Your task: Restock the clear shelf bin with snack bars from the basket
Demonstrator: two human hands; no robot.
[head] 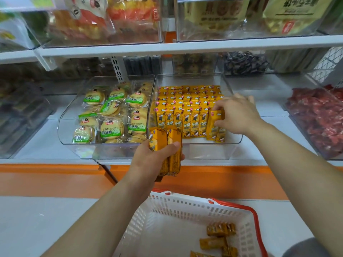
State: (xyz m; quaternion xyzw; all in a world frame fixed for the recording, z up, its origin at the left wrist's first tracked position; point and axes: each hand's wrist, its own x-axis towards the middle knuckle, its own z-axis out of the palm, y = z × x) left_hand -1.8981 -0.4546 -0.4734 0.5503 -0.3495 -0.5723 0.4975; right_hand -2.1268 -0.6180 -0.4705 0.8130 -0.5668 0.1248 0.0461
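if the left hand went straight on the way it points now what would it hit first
Likely the clear bin's low front wall: the snack bars gripped by the left hand lead, tips at its rim. Past that, the upright bars. Depth is unclear.

A clear plastic shelf bin (pixel 235 140) with a curved front wall holds yellow-orange wrapped snack bars (pixel 185 115) standing upright in tight rows, which fill its left and far parts. At the right end of the near row one bar (pixel 215 127) tilts, pinched by the right hand (pixel 239 114). The left hand (pixel 148 160) grips a bundle of bars (pixel 173 143) at the bin's near-left front. Nearer, a white slotted plastic basket (pixel 185 204) with a red rim holds a few bars (pixel 220 229) lying flat on its right side.
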